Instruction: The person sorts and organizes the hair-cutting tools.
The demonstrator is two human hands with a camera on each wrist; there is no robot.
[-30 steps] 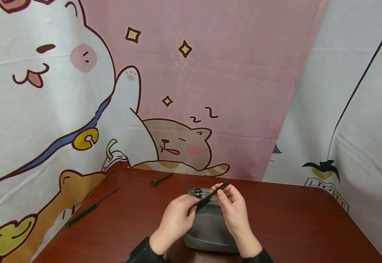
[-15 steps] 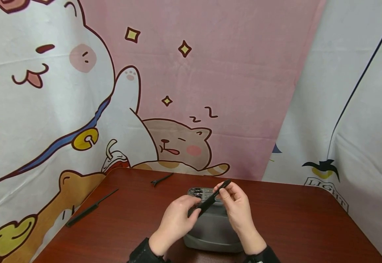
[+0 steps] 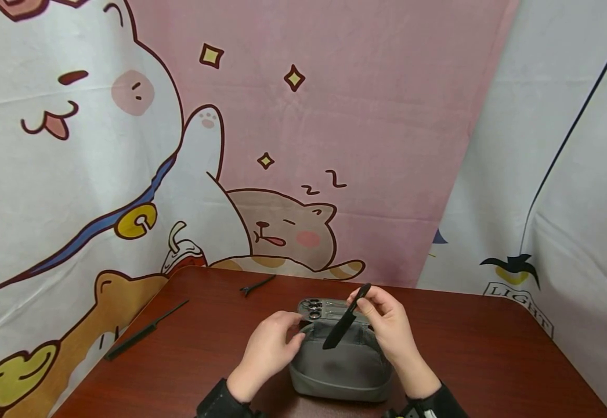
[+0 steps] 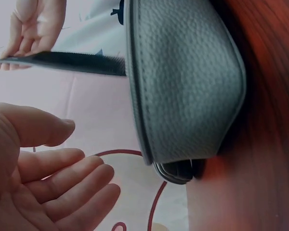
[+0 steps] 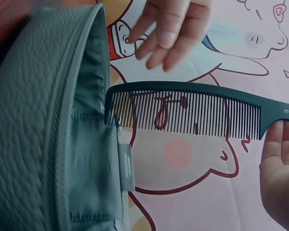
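My right hand (image 3: 394, 331) holds a black comb (image 3: 346, 319) by its handle, above a grey zip bag (image 3: 341, 366). In the right wrist view the comb's fine teeth (image 5: 183, 113) show fully, and its far end is close to the bag's open mouth. My left hand (image 3: 269, 354) is beside the bag's left side, fingers apart and holding nothing. The left wrist view shows that hand (image 4: 53, 178) with its thumb raised off relaxed fingers. The bag stands open, its lid (image 3: 324, 307) laid back with silver scissors (image 3: 314, 306) in it.
A thin-tailed black comb-like tool (image 3: 144, 332) lies at the table's left edge. Farther back is a small black item, perhaps a hair clip (image 3: 256, 285). The brown table (image 3: 470, 348) meets a printed cartoon cloth (image 3: 376, 145) behind.
The left hand has let go of the comb and drawn away to the left. The right hand has moved right, and the comb now tilts more steeply over the bag.
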